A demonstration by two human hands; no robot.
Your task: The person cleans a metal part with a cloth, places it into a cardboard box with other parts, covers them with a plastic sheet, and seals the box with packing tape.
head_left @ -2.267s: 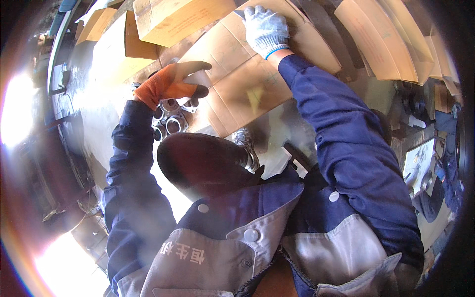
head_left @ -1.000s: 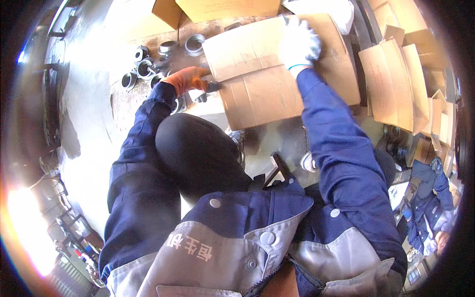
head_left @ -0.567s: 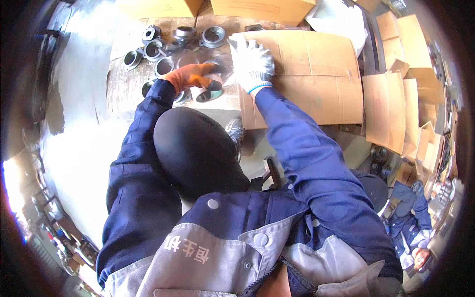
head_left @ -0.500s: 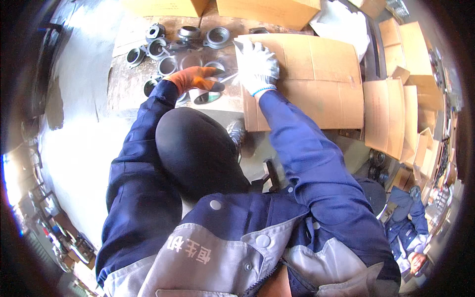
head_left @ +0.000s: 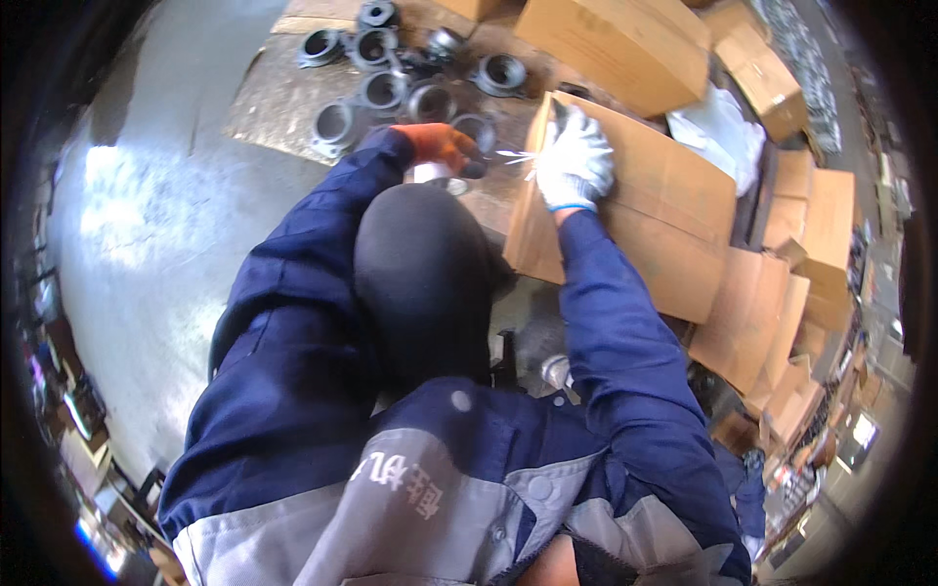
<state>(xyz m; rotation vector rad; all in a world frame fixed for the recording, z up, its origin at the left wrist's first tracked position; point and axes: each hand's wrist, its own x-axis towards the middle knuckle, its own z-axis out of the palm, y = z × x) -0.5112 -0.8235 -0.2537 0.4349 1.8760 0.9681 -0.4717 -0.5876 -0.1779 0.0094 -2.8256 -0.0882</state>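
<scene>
My right hand (head_left: 576, 161), in a white knitted glove with a blue cuff edge, grips a brown cardboard box (head_left: 664, 200) at its near left edge, fingers bent over the top. Thin white strands (head_left: 516, 156) stick out leftward beside that glove; what they belong to is unclear. My left hand (head_left: 437, 146) wears an orange glove with dark fingertips. Its fingers point right, drawn together near the strands, and whatever they hold is hidden. Just under it shows a small white cylindrical thing (head_left: 430, 174), partly covered by the hand and my knee.
Several dark metal ring-shaped flanged parts (head_left: 383, 90) stand on a worn wooden board (head_left: 264, 103) at the far left. Another large carton (head_left: 616, 49) lies beyond the box. White plastic sheeting (head_left: 718, 137) and open cartons (head_left: 743, 322) crowd the right side. My bent knee (head_left: 425, 264) is between my arms.
The view has turned, so the board and box appear slanted and shifted rightward. My left fingers look closer together. My right hand remains on the box.
</scene>
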